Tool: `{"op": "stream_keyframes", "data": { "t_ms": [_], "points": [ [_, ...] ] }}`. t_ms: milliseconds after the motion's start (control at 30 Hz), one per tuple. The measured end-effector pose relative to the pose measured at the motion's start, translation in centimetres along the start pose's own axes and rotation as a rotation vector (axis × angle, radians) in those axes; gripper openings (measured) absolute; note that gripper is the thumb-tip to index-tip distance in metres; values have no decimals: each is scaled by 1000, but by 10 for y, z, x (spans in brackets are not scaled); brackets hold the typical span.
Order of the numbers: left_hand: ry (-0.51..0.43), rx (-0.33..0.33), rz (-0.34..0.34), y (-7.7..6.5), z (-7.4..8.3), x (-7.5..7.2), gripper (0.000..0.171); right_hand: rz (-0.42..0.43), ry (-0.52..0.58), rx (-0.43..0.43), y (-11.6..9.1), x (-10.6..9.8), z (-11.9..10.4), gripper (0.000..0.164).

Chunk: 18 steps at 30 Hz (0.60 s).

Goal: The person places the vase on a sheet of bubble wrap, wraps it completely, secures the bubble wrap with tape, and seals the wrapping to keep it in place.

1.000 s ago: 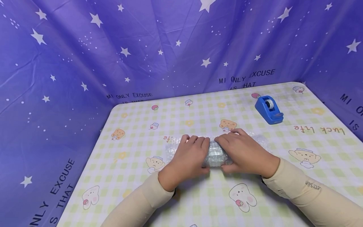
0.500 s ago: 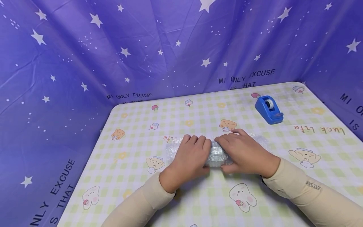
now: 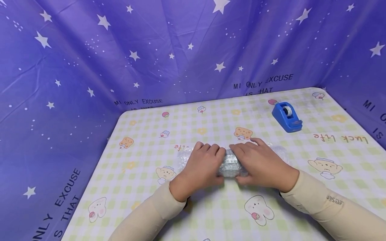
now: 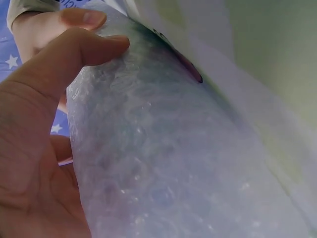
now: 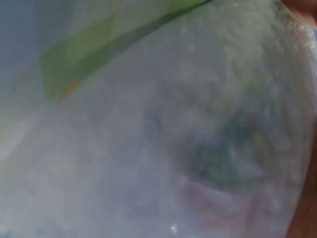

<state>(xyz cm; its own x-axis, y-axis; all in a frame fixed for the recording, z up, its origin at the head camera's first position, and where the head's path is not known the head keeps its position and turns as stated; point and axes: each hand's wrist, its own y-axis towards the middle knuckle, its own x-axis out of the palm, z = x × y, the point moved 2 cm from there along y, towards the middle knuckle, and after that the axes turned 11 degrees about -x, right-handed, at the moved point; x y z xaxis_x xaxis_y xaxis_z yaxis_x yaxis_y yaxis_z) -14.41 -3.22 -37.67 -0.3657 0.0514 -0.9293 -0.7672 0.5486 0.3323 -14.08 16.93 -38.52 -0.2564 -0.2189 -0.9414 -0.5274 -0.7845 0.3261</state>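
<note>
A rolled bundle of clear bubble wrap (image 3: 231, 164) lies crosswise on the table, its loose ends showing beyond both hands. My left hand (image 3: 202, 165) grips its left part, fingers over the far side and thumb at the near side. On the right part, my right hand (image 3: 263, 164) holds the roll in the same way, a small gap from the left. In the left wrist view the thumb presses on the bubble wrap (image 4: 158, 148). Through the bubble wrap (image 5: 124, 163) in the right wrist view, blurred green and red patches show; what is inside cannot be made out.
A blue tape dispenser (image 3: 287, 117) with a roll of tape stands at the back right of the table (image 3: 144, 134), which has a checked cloth with cartoon prints. A purple starry curtain (image 3: 169, 67) hangs behind and at both sides.
My left hand has shifted very slightly to the right along the roll. The right hand and the bubble wrap stay nearly in place, and the head view has tilted a touch.
</note>
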Motion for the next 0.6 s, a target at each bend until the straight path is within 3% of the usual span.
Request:
{"op": "stream_keyframes", "data": {
  "t_ms": [600],
  "points": [
    [-80, -14, -68, 1, -4, -1, 71, -4, -21, 1, 2, -6, -2, 98]
  ]
}}
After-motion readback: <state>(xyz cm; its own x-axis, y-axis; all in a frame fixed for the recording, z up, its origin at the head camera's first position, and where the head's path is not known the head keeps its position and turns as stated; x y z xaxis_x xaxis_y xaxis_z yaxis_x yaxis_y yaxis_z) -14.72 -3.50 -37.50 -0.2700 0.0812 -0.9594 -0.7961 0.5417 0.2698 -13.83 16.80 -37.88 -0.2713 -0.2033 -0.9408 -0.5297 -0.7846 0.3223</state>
